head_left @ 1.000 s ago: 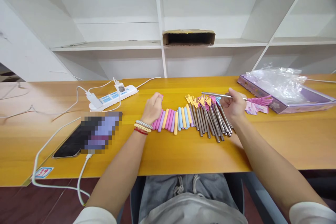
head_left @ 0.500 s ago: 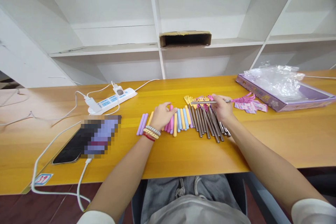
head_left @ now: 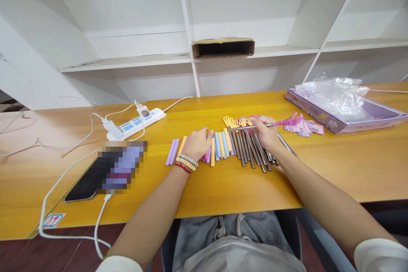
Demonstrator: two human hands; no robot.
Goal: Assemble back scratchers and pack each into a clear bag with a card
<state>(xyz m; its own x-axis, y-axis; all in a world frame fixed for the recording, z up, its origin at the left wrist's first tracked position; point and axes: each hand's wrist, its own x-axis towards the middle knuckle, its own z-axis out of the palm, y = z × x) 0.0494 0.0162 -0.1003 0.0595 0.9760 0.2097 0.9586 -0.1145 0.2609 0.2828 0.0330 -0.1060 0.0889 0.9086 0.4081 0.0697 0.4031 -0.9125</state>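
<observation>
My right hand [head_left: 265, 132] is closed around the metal shaft of a back scratcher [head_left: 291, 120]; its pink claw points right and its bare rod end points left. Below it lie several metal-shafted back scratchers [head_left: 245, 148], their yellow, pink and blue claws toward the shelf. My left hand [head_left: 198, 143] rests over a row of handle sleeves, fingers curled, and what its fingertips grip is hidden. Purple sleeves [head_left: 172, 151] lie left of that hand, while blue and yellow sleeves [head_left: 221, 144] lie between both hands.
A purple box [head_left: 344, 125] filled with clear plastic bags [head_left: 334, 95] stands at right, with pink cards [head_left: 304, 128] beside it. On the left are a power strip [head_left: 137, 124], white cables and a dark phone [head_left: 86, 176]. A cardboard box [head_left: 223, 49] sits on the shelf behind.
My right hand has shifted slightly left with the back scratcher, bringing its rod end nearer the sleeves. The fingers of my left hand have curled in over the row.
</observation>
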